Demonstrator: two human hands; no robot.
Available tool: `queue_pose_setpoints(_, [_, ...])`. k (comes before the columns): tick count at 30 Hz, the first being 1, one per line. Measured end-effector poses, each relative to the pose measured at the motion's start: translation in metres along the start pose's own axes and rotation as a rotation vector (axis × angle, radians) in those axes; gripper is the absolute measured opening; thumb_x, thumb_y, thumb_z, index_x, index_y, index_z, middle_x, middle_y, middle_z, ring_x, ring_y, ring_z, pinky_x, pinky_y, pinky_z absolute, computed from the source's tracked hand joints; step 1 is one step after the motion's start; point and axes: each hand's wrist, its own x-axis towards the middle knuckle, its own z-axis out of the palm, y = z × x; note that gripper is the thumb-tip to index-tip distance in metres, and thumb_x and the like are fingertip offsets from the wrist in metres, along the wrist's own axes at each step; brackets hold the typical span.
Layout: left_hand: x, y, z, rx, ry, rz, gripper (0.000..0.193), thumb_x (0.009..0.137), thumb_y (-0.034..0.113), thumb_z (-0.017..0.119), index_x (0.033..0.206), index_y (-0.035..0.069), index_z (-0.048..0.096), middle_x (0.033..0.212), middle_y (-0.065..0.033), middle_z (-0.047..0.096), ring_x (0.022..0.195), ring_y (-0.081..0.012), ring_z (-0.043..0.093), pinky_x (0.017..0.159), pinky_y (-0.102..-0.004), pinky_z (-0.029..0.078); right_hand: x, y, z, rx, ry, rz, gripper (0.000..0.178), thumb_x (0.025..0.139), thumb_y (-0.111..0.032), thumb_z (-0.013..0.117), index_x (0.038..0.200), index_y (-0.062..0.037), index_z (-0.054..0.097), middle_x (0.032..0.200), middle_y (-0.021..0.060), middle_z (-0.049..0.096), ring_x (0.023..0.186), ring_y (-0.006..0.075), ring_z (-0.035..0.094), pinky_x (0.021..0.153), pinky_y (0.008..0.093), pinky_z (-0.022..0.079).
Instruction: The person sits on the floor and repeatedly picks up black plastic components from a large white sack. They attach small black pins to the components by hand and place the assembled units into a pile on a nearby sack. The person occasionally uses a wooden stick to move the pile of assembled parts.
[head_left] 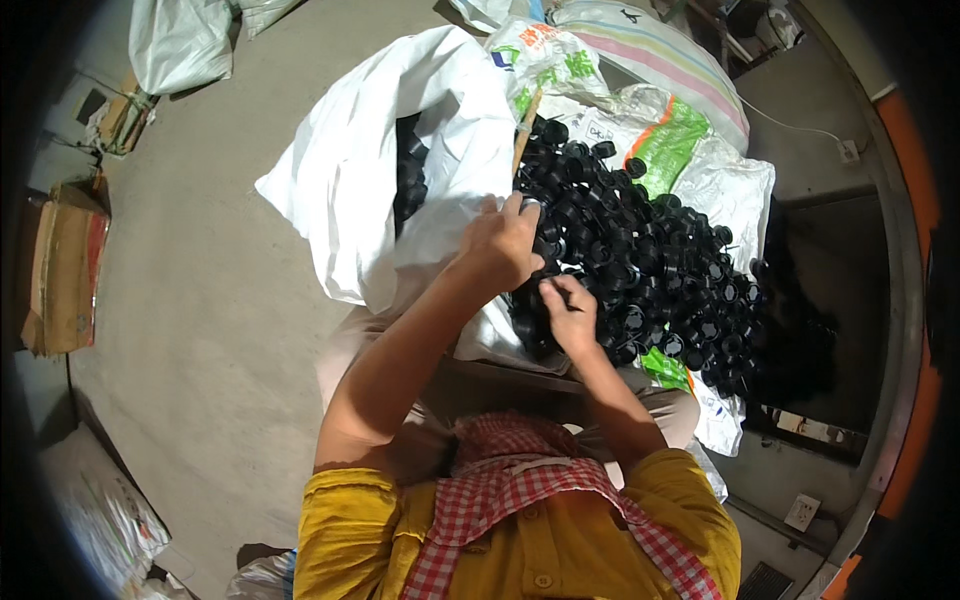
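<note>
A large heap of small round black plastic parts (640, 255), like caps or rings, spreads in front of me. At the heap's left edge my left hand (503, 245) is closed, its fingers bent toward the black parts. Just right of it and nearer to me, my right hand (572, 315) has its thumb and fingers drawn together in a pinch. Whatever sits between the fingers of either hand blends into the dark heap. Left of my hands stands a white woven sack (345, 190), its mouth gaping, with more black parts (410, 170) inside.
Printed white and green sacks (655, 150) lie under and behind the heap. A thin wooden stick (526, 130) leans at its far left edge. A full striped sack (660, 60) rests at the back. Cardboard (72, 270) stands on the far left, and a metal rail (905, 300) runs along the right.
</note>
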Motion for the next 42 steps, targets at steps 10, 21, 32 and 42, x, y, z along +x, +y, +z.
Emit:
queue_pose_setpoints(10, [0.024,0.018,0.001,-1.125,-0.473,-0.363,0.032,0.077,0.004,0.058,0.108,0.000,0.051,0.079,-0.0112,0.060,0.056,-0.0141,0.061,0.044,-0.0260,0.049,0.046,-0.100,-0.076,-0.430,0.008,-0.646,0.026,0.073,0.003,0.069,0.095,-0.0035,0.058,0.086,0.0131,0.058,0.070,0.0292,0.058,0.065,0.0333,0.050])
queue_pose_setpoints(21, [0.006,0.030,-0.025,-0.385,0.339,0.991,0.027,0.066,0.005,0.061,0.093,0.003,0.061,0.097,-0.0087,0.064,0.092,-0.0274,0.062,0.080,-0.0378,0.051,0.045,-0.101,-0.097,1.065,-0.794,0.599,0.025,0.069,-0.017,0.070,0.083,-0.0001,0.057,0.075,0.0122,0.065,0.055,0.0186,0.059,0.062,0.0295,0.051])
queue_pose_setpoints(32, [0.002,0.034,0.012,-1.807,-0.398,-0.324,0.046,0.092,0.011,0.055,0.136,0.004,0.044,0.124,-0.0044,0.054,0.110,-0.0145,0.054,0.094,-0.0340,0.045,0.079,-0.067,-0.040,1.115,-0.070,0.142,0.023,0.090,-0.026,0.062,0.097,-0.0042,0.061,0.083,0.0051,0.060,0.077,0.0147,0.057,0.076,0.0284,0.049])
queue_pose_setpoints(42, [0.006,0.012,-0.006,-0.093,0.230,0.173,0.051,0.066,0.005,0.067,0.117,0.012,0.062,0.086,-0.0136,0.052,0.084,-0.0322,0.054,0.076,-0.0386,0.042,0.101,-0.055,0.031,0.311,0.247,0.046,0.018,0.092,-0.006,0.055,0.107,0.0021,0.063,0.085,0.0061,0.067,0.077,0.0100,0.060,0.072,0.0238,0.050])
